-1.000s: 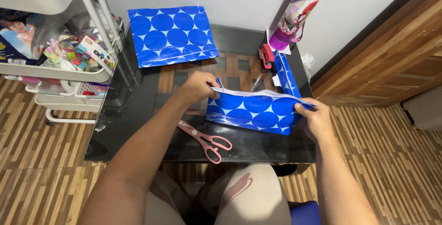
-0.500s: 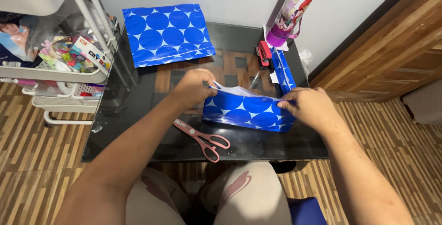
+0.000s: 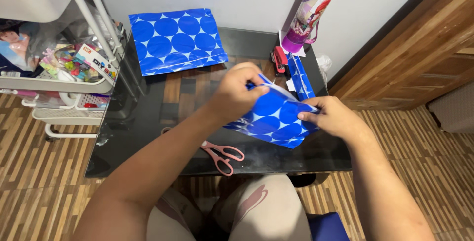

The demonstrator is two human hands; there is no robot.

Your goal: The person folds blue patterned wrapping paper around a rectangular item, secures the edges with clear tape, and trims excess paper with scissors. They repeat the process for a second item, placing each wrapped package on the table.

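One black glass table [image 3: 148, 137]. Two blue dotted pieces: flat sheet [image 3: 175, 38] far left; folded piece [image 3: 276, 117] mid-table, now lifted and tilted, earlier upright. Left hand [image 3: 237, 93] and right hand [image 3: 331, 117] each pinch its top edge. One pink scissors [image 3: 222, 153] near edge, open tabletop left.

Scissors [image 3: 221, 152] on table [image 3: 148, 122], left of bag [image 3: 274, 120]

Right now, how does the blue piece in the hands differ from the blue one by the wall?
The held blue piece is lifted and tilted, pinched by the left hand and right hand; the blue sheet by the wall leans untouched and looks larger. Both show the same blue circle pattern.
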